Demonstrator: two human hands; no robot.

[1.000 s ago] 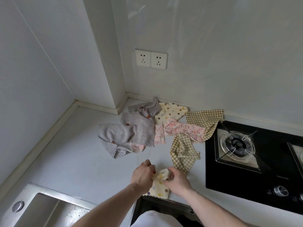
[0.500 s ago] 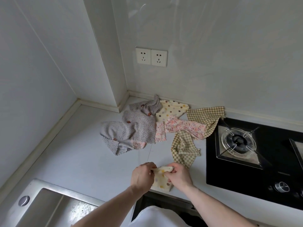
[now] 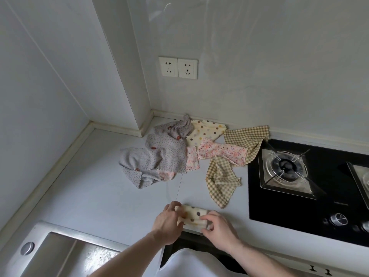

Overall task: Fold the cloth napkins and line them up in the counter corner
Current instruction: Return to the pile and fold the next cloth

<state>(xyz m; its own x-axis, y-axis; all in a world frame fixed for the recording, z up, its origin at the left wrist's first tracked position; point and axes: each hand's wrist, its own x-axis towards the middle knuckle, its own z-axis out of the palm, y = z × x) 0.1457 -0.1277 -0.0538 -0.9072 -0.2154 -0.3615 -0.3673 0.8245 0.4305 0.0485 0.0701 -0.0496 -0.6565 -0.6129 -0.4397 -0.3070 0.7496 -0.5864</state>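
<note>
Dotted napkin (image 3: 193, 216) now folded smaller

Both forearms were bare from the lower edge of the view up to the wrists, with no sleeves, watch, bracelet or rings showing. The left hand (image 3: 167, 224) and right hand (image 3: 218, 229) wore no gloves. Below them, a rounded white garment (image 3: 191, 263) covered the person's front.

Both hands (image 3: 191, 222) close together, fingers curled
</note>
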